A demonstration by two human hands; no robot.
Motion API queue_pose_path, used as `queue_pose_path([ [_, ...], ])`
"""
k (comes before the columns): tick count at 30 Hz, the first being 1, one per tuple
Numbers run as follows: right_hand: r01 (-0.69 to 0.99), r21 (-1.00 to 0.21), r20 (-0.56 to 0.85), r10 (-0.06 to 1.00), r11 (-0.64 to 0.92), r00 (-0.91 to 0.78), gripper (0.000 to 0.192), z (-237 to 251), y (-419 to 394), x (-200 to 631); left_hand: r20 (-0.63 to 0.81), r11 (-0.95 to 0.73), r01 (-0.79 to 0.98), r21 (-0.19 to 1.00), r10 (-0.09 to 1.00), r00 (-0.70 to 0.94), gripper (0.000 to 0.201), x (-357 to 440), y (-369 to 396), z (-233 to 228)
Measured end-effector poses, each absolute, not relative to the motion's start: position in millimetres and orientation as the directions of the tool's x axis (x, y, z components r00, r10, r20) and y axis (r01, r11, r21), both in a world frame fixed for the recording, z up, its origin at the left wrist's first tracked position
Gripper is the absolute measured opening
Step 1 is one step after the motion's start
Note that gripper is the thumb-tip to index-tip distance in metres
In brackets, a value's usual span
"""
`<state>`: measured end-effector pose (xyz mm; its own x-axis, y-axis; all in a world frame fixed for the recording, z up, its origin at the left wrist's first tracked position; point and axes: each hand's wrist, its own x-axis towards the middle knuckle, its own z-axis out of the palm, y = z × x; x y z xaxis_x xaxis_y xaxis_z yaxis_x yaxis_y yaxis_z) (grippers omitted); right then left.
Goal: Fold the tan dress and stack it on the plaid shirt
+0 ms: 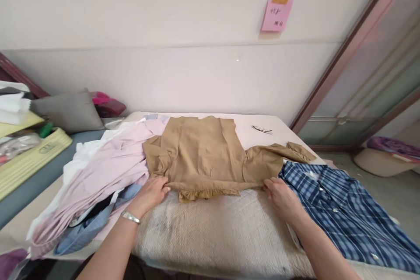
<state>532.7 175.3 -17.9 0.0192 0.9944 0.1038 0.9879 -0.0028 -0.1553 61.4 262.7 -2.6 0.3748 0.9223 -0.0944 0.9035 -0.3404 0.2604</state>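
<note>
A brown blouse (206, 153) lies spread on the table in front of me, with a ruffled collar along its near edge and a sleeve stretched out to the right. My left hand (153, 192), with a silver bracelet on its wrist, pinches the blouse at its near left corner. At the near right corner my right hand (278, 192) grips the same garment. Just right of that hand lies a blue plaid shirt (348, 210) with buttons and a collar. A pink garment (108, 166) is heaped beside my left hand.
White and light blue clothes lie with the pink one at the left. Glasses (261, 129) rest at the table's back right. A grey cushion (70, 109) and a yellow box (36, 157) stand at the far left. A wall with a pink note (277, 14) rises behind.
</note>
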Motion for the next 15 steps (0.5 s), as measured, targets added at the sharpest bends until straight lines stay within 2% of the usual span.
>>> queue_pose_path([
  [5,0.992,-0.126,0.041,0.999,-0.017,0.022,0.024,-4,170,540,-0.141,-0.359,0.885,0.296,0.900,0.412,0.014,64,256,13],
  [9,0.994,-0.104,0.010,1.000,-0.017,0.018,0.025,2,153,553,-0.237,-0.383,0.841,0.383,0.839,0.490,0.033,65,239,33],
  [13,0.991,0.017,-0.142,0.981,-0.131,0.132,0.024,8,137,551,-0.404,-0.333,0.805,0.491,0.731,0.549,0.042,67,228,47],
  [15,0.979,0.075,-0.200,0.959,-0.188,0.199,0.024,14,133,543,-0.464,-0.258,0.819,0.513,0.719,0.517,0.038,70,227,50],
])
